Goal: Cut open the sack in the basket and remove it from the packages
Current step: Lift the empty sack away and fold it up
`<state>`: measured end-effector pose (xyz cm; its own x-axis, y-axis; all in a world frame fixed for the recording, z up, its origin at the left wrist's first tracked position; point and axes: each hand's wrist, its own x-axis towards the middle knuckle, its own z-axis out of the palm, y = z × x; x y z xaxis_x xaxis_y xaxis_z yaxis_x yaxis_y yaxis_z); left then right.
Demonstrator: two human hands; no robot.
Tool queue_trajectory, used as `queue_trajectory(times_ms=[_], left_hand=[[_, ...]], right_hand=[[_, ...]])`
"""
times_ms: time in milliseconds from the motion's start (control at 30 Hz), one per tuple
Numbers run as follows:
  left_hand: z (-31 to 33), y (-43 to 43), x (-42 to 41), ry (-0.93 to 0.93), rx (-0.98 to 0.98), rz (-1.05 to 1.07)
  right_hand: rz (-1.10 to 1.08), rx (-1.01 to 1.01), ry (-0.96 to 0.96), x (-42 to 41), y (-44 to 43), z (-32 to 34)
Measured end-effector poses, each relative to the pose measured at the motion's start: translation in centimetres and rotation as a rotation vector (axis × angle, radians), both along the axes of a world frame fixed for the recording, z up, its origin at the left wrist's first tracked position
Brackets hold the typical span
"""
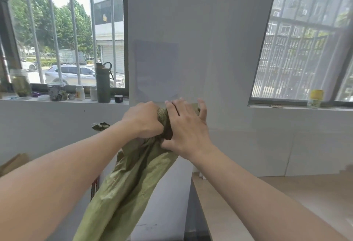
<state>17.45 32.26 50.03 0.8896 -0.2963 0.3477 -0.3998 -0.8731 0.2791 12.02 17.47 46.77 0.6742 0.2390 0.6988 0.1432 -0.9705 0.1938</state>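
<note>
While left hand [145,121] grips the sack [124,185] hanging below, right hand [188,126] presses it flat-fingered

the sack [122,193] is olive-green woven fabric, limp and creased, held up in the air. its top end is bunched into a tight wad gripped in the left hand [145,121], with the right hand [188,128] laid against it, fingers spread. the rest hangs down toward the lower left.
</note>
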Motion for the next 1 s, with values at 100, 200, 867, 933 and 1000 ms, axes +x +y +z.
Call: queue_trajectory(times_ms=[100,200,867,933,1000], left_hand=[[0.8,0.1,0.1,0.138,-0.090,-0.067],[1.7,0.1,-0.9,0.346,-0.259,-0.175],[-3.9,0.6,-2.5,-0.445,0.247,0.059],[-3.9,0.6,-2.3,-0.446,0.221,0.026],[-3.6,0.5,-2.2,-0.417,0.203,-0.006]], right_hand=[[-0.023,-0.061,-0.020,0.0,-0.2,0.2],[-0.026,-0.043,-0.147,0.3,-0.5,0.4],[-0.063,0.170,0.267,0.1,0.1,2.3],[-0.067,0.212,0.313,0.0,0.0,2.3],[-0.054,0.219,0.321,-0.2,-0.4,2.1]])
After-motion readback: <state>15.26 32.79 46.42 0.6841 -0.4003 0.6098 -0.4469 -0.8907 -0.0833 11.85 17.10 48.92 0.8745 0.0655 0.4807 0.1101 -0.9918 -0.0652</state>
